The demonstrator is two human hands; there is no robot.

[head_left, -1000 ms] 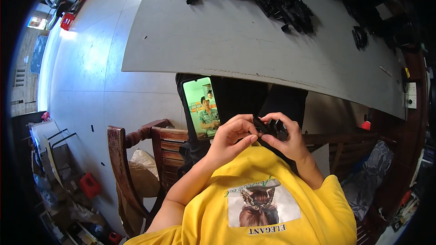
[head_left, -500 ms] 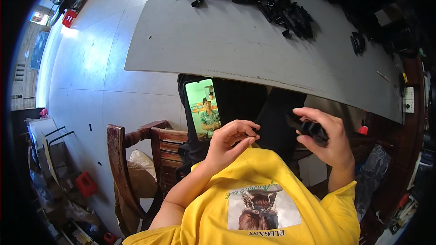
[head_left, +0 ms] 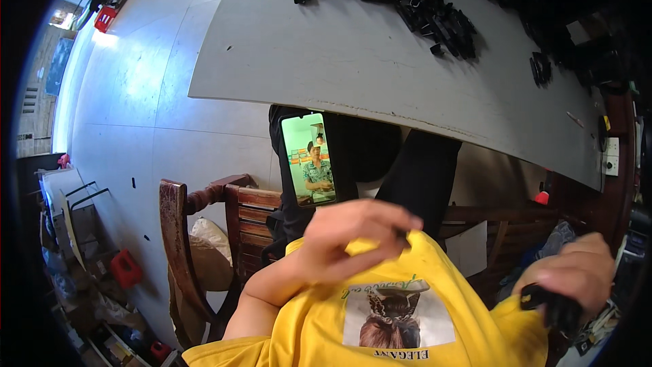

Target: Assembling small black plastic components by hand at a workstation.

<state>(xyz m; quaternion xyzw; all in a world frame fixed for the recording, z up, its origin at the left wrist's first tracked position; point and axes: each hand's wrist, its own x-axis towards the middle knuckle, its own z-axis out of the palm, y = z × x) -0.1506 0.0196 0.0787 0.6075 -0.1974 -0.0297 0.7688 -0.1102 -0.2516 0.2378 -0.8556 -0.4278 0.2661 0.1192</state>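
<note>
My left hand (head_left: 356, 236) hovers over my lap just above my yellow shirt (head_left: 380, 312), its fingers curled together, and I see nothing in them. My right hand (head_left: 574, 275) is far out at the lower right, closed around a small black plastic part (head_left: 551, 307) that sticks out below the fingers. A phone (head_left: 309, 160) with a lit screen rests on my dark trousers (head_left: 414, 170), just beyond my left hand. The two hands are well apart.
A grey table board (head_left: 353, 61) spans the view ahead, with a heap of black parts (head_left: 407, 0) along its far side and a few more at the right (head_left: 540, 68). A wooden chair (head_left: 204, 217) stands to my left. Red containers (head_left: 125, 268) sit on the floor.
The hands were together on the black part in front of my chest. My right hand has swung out and down to the right with the part, while my left hand has stayed near the middle.
</note>
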